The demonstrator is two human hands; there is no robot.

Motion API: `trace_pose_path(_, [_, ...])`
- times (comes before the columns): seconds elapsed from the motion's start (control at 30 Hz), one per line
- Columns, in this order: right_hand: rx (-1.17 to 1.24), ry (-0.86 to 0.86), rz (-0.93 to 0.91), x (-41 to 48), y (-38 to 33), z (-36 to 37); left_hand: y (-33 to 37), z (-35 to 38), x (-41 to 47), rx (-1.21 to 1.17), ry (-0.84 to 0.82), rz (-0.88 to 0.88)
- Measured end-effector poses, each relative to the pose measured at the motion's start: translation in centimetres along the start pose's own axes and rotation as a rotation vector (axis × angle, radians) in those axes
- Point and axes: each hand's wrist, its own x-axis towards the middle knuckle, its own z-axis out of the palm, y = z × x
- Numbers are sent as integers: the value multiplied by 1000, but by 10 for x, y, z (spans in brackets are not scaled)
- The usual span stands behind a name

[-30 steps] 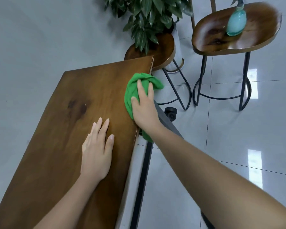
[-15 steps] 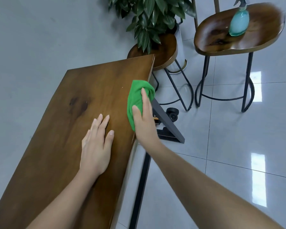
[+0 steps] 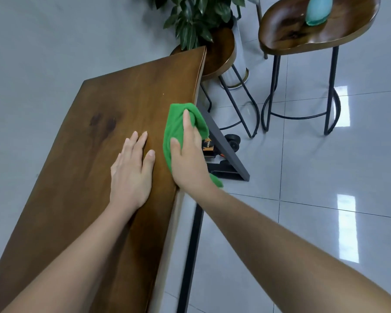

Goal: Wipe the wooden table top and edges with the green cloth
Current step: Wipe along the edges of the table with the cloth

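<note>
Under right hand (image 3: 189, 159) (at table (image 3: 77, 177) edge): green cloth (image 3: 174, 129).

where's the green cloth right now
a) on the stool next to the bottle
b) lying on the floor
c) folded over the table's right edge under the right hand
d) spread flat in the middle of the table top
C: the right hand grips the green cloth over the right edge of the wooden table, with a corner of the cloth hanging below the edge, while the left hand lies flat on the top.
</note>
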Motion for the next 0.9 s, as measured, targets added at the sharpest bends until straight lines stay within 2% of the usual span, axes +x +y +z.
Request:
trace_pose_path(0.13, [-3, -20, 85, 48, -5, -13, -1, 0, -7, -12, -7, 13])
trace_pose_path(0.3, [-22, 18, 43, 13, -2, -1, -10, -1, -56, -20, -8, 65])
trace_pose_path(0.47, [20, 1, -13, -92, 11, 25, -35, -5, -125, -21, -21, 80])
trace_pose_path(0.73, [71, 35, 15, -291, 17, 84, -77, -14, -225, -15, -48, 140])
trace_pose_path(0.9, [25, -61, 81, -383, 16, 107, -100, -18, -279, -3, -59, 132])
